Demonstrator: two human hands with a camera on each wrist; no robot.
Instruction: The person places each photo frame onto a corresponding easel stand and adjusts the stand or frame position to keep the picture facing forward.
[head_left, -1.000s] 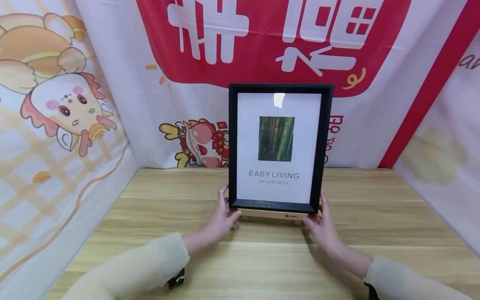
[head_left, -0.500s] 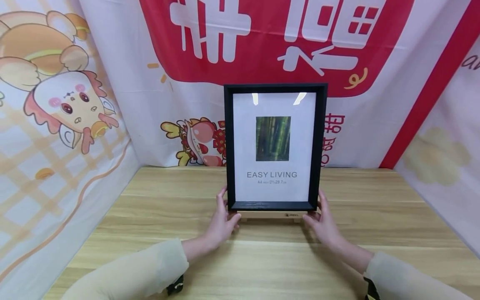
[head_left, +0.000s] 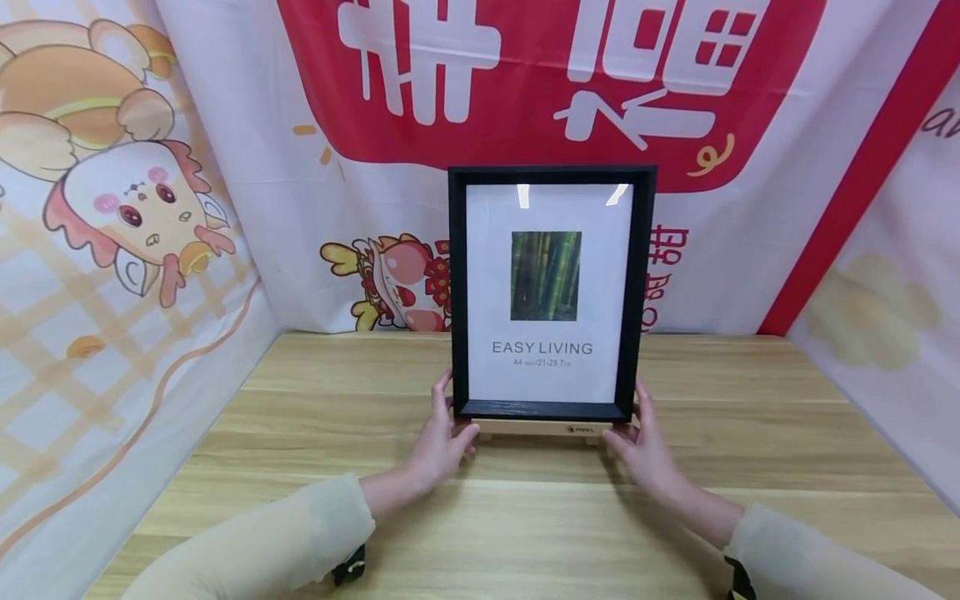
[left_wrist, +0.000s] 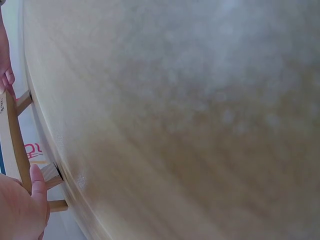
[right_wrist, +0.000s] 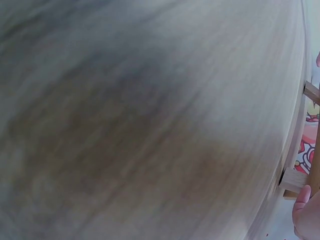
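A black picture frame (head_left: 546, 287) stands upright, leaning back a little, on the ledge of a small wooden easel (head_left: 536, 428). Behind its glass is a white sheet with a bamboo picture and the words "EASY LIVING". My left hand (head_left: 437, 444) grips the left end of the ledge, thumb in front and fingers round the side. At the opposite end my right hand (head_left: 647, 450) holds on in the same way. The left wrist view shows the ledge (left_wrist: 16, 145) and wooden legs on the table; the right wrist view shows a leg (right_wrist: 295, 179) near my thumb. The frame hides the easel's upper part.
The wood-grain table (head_left: 525, 525) extends on both sides and in front of the easel. A white cloth with red print (head_left: 405, 142) hangs close behind, and printed cloths (head_left: 112, 375) wall the left and right sides.
The picture frame has shifted slightly left and turned straighter on the ledge, mostly in the first half second. The glare on its glass has changed. Both hands keep their grip on the easel.
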